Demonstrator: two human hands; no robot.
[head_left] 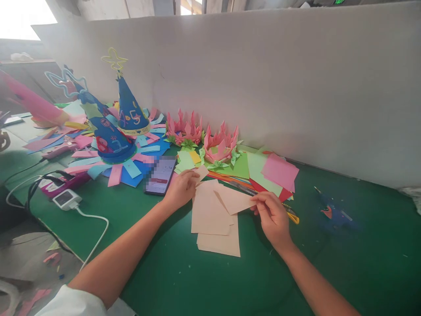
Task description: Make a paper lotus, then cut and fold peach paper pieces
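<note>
My left hand (pixel 181 188) pinches a small piece of peach paper (pixel 201 172) above the table, near the phone (pixel 160 175). On the other side, my right hand (pixel 271 215) grips the corner of a folded peach paper (pixel 237 199) between thumb and fingers. Beneath it lies a loose stack of peach paper sheets (pixel 210 219), spread unevenly on the green table. Whether the pieces in my two hands join is hard to tell. A dark pen-like tool (pixel 241 188) and a yellow-handled cutter (pixel 294 217) lie partly behind my right hand.
Two pink paper lotus flowers (pixel 221 147) stand by the white partition (pixel 279 79), beside coloured sheets (pixel 279 171). Blue cone hats (pixel 131 103) are at the left. A power strip (pixel 67 182) and white charger (pixel 66 199) trail cables. A blue object (pixel 337 215) lies right.
</note>
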